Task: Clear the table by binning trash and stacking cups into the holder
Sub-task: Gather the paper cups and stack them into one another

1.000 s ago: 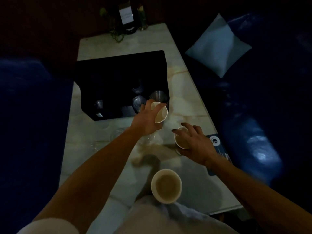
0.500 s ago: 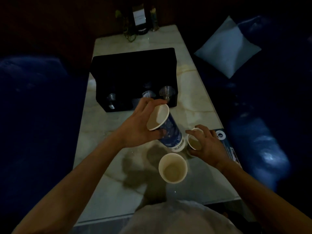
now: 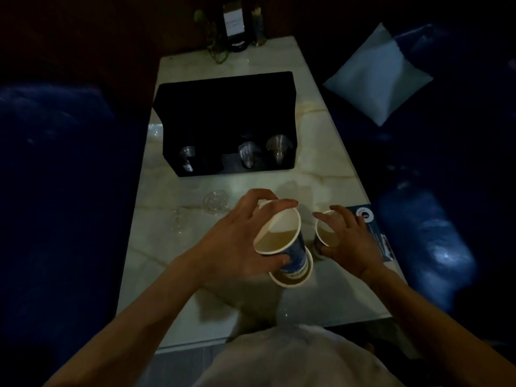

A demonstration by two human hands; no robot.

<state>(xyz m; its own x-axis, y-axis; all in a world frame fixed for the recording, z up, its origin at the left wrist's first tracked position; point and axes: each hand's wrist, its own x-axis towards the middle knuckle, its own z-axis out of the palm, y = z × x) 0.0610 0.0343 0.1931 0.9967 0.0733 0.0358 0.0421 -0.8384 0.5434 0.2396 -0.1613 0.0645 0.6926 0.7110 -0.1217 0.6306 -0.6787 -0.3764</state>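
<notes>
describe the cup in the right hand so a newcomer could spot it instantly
On the pale marble table, look at the near right part, beside the blue leaflet. The right hand grips a small paper cup there, standing alone, unlike the left hand's nested blue cup.

A pale cushion rests on dark blue seating; a leaflet lies at the table edge.
</notes>
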